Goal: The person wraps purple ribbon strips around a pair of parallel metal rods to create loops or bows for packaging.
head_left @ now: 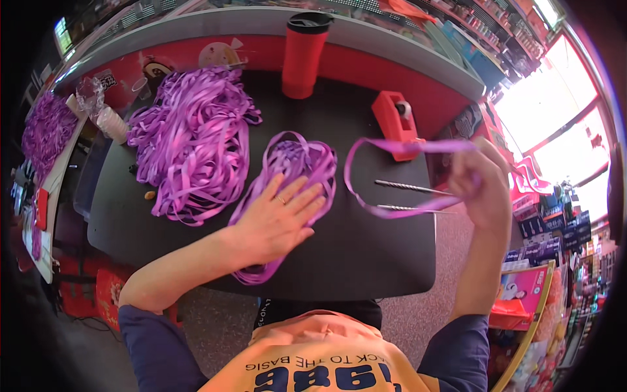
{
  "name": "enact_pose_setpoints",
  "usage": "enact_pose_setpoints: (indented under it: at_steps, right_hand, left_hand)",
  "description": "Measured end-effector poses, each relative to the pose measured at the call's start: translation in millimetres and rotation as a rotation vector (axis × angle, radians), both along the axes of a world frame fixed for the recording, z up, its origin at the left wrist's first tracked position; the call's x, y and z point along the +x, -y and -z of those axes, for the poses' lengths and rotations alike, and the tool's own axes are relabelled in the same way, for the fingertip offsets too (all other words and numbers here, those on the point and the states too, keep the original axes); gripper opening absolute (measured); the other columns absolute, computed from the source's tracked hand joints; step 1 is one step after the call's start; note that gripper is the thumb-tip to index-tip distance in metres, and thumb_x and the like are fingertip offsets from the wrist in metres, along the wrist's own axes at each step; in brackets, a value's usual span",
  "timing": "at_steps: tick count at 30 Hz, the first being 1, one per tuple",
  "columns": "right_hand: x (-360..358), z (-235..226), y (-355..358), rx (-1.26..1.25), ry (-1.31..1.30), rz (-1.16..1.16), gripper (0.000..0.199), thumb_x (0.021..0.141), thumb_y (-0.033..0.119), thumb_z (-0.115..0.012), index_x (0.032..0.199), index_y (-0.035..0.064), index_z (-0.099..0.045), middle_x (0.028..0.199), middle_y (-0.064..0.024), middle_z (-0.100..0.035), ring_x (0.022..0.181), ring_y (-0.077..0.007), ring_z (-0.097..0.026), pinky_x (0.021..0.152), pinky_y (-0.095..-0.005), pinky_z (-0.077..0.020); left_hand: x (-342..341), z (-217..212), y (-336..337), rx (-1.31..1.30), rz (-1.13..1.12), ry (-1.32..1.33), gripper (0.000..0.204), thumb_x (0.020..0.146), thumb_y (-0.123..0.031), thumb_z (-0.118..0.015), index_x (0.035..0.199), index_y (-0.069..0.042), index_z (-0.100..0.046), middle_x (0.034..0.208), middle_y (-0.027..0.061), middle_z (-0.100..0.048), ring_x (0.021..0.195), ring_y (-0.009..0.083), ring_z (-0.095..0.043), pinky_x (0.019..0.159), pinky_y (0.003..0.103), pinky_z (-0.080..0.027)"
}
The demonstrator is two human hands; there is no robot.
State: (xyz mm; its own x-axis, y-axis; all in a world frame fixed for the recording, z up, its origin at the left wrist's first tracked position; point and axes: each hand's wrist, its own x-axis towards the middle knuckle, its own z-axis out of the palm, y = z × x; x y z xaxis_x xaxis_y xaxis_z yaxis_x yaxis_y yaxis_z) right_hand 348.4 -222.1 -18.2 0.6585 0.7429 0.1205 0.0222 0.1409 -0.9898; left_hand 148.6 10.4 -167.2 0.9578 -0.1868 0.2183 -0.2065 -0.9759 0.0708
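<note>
My left hand (277,219) lies flat, fingers stretched, on a small bundle of looped purple ribbons (300,153) at the middle of the black table. Raised past the table's right side, my right hand (480,176) is closed round a purple ribbon (356,173), whose loop stretches out leftward. The right fingers are slightly blurred by motion. Beneath that loop are two thin, twisted metal rods (408,187), their right ends close to the table's edge. To the left of the small bundle sits a large tangled heap of purple ribbons (196,140).
A red tumbler with a black lid (302,62) and a red tape dispenser (397,124) stand at the back of the black table (353,261). Stacked cups (112,124) are by its left rim. More purple ribbons (49,134) lie far left; shelves of goods (542,228) line the right.
</note>
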Motion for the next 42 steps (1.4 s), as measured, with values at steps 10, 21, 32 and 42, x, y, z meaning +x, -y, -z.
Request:
enact_pose_setpoints:
  at_steps: [10, 21, 32, 42]
  right_hand:
    - [-22.4, 12.8, 187.5, -0.165, 0.296, 0.434, 0.014, 0.09, 0.009, -0.05, 0.081, 0.0006, -0.056, 0.063, 0.0002, -0.051, 0.049, -0.0032, -0.041, 0.041, -0.0205, -0.0301]
    - [-55.2, 67.7, 241.4, -0.105, 0.092, 0.314, 0.007, 0.087, 0.003, -0.062, 0.089, -0.0041, -0.062, 0.076, -0.003, -0.063, 0.07, -0.0068, -0.058, 0.062, -0.0201, -0.0467]
    - [-46.2, 114.6, 293.5, -0.074, 0.167, 0.37, 0.033, 0.086, 0.01, -0.064, 0.116, -0.0033, -0.057, 0.095, -0.0071, -0.065, 0.081, -0.009, -0.058, 0.071, -0.0227, -0.0457]
    - [-24.2, 147.4, 244.3, -0.181, -0.078, 0.26, 0.024, 0.094, 0.016, -0.054, 0.1, -0.0036, -0.066, 0.089, -0.0047, -0.067, 0.085, -0.0105, -0.061, 0.078, -0.0258, -0.0476]
  left_hand:
    - [4.2, -55.1, 20.4, -0.024, -0.258, 0.2, 0.038, 0.086, -0.015, -0.06, 0.122, -0.003, -0.057, 0.134, 0.0177, -0.047, 0.129, 0.0347, -0.04, 0.109, 0.045, -0.027]
    - [95.0, -39.4, 268.7, -1.455, 0.355, -0.237, 0.061, 0.079, -0.008, -0.071, 0.133, 0.002, -0.044, 0.128, 0.0143, -0.055, 0.121, 0.0203, -0.051, 0.103, 0.033, -0.038]
    - [116.7, -37.7, 265.0, -1.521, 0.267, -0.953, 0.022, 0.088, -0.012, -0.065, 0.102, 0.004, -0.066, 0.085, 0.0077, -0.067, 0.081, 0.013, -0.063, 0.079, 0.028, -0.05]
    - [176.1, -34.8, 259.4, -1.293, 0.346, -1.061, 0.021, 0.088, -0.014, -0.065, 0.101, 0.003, -0.066, 0.083, 0.0026, -0.064, 0.077, 0.0081, -0.058, 0.071, 0.024, -0.048]
